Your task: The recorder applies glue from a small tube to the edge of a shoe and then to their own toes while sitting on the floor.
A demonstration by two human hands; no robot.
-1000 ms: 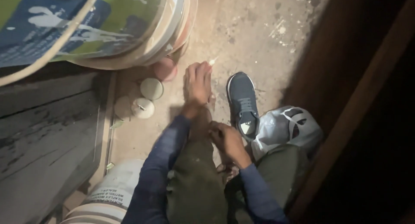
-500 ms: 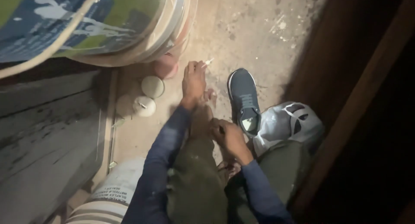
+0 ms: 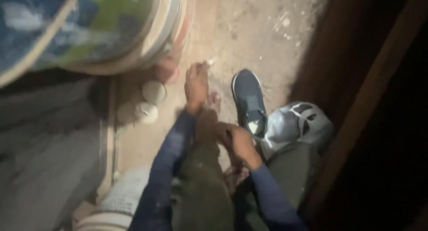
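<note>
Crouching over a dusty floor [image 3: 263, 30], seen from above in dim, blurred light. Reaching forward with the left hand [image 3: 196, 84], palm down, fingers [image 3: 199, 70] stretched out and close together, low over the floor. Just past the fingertips, a small pale bit [image 3: 210, 61] on the floor; cannot tell whether pinched, touched or merely near. Resting the right hand [image 3: 236, 142] on the green trouser leg [image 3: 200, 191], fingers curled inward; cannot tell whether gripping cloth or something hidden beneath.

Beside the left hand, 1 dark shoe [image 3: 249, 102], sole down and apart from the fingers. On the other side, 2 round white lids or caps [image 3: 149, 104], near each other and close to a pinkish thing [image 3: 166, 73].

Risks, as a judgement: losing the small pale bit in the dust and gloom, easily flicked away by a flat sweeping hand; knocking the 2 white rounds with the left sleeve [image 3: 171, 146]; tipping off balance in such a tight crouch between tub and wooden post [image 3: 370, 102].

Containers: 1 big round tub [image 3: 156, 39] at top left, filled or covered with something blue and green, too blurred to tell which. 1 pale sack [image 3: 125, 197] at bottom left, contents hidden. 1 grey and white bag [image 3: 296, 124] touching the shoe's heel, closed over, nothing showing inside.
</note>
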